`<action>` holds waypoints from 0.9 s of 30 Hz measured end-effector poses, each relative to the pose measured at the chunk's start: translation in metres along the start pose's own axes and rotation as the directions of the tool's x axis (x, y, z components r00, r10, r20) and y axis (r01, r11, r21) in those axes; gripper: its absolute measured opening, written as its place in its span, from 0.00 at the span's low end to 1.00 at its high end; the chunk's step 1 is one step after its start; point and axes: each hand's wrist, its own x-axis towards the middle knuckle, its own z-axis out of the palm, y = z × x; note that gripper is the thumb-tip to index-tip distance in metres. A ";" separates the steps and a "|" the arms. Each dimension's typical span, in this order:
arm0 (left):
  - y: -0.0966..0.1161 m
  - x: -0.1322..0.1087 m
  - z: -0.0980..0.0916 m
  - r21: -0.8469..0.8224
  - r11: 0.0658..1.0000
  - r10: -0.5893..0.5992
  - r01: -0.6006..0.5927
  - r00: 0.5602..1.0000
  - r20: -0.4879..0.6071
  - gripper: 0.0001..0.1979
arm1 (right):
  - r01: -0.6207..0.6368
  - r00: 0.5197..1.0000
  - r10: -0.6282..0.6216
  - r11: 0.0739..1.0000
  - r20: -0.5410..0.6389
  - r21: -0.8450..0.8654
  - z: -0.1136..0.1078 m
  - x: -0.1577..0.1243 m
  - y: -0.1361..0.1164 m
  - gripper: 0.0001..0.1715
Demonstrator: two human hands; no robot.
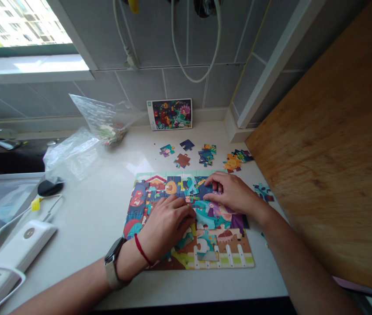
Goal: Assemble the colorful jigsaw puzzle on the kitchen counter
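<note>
A jigsaw puzzle (227,258) lies on the white counter, its board largely covered with colourful pieces. Over its middle rests my left hand (169,223), fingers curled and pressed together; the palm hides whatever may be under the fingertips. My right hand (230,192) reaches in from the right at the upper right part of the puzzle. Its thumb and forefinger are bent around a dark blue puzzle piece (203,189) that lies on the board. Loose pieces lie just beyond, among them a reddish-brown piece (182,160) and an orange piece (232,162).
A picture card (171,114) leans against the tiled wall. Clear plastic bags (74,153), one with bits inside, are at the back left. A white power strip (18,253) with a cable and a plastic bin (5,197) stand left. A wooden panel (330,153) borders the right.
</note>
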 end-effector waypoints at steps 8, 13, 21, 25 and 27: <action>-0.001 0.001 0.000 -0.012 1.000 0.027 -0.027 1.000 -0.008 0.02 | 0.018 1.000 -0.017 1.000 0.011 -0.008 -0.001 -0.001 -0.004 0.13; -0.004 0.000 0.003 -0.013 0.999 0.045 -0.045 0.999 -0.013 0.02 | 0.026 1.000 -0.026 0.999 0.002 -0.021 0.000 -0.001 -0.004 0.12; -0.006 -0.002 0.002 0.058 0.990 0.127 -0.126 0.992 -0.019 0.06 | 0.014 1.000 -0.014 1.000 0.004 -0.027 0.001 -0.001 -0.002 0.13; -0.007 -0.001 -0.002 0.058 0.986 0.159 -0.159 0.987 -0.004 0.07 | 0.028 1.000 -0.028 0.999 0.004 -0.038 0.000 -0.002 -0.004 0.14; -0.008 -0.001 -0.002 0.048 0.986 0.158 -0.157 0.987 -0.011 0.06 | 0.039 0.999 -0.039 0.998 0.009 -0.043 0.000 -0.003 -0.004 0.15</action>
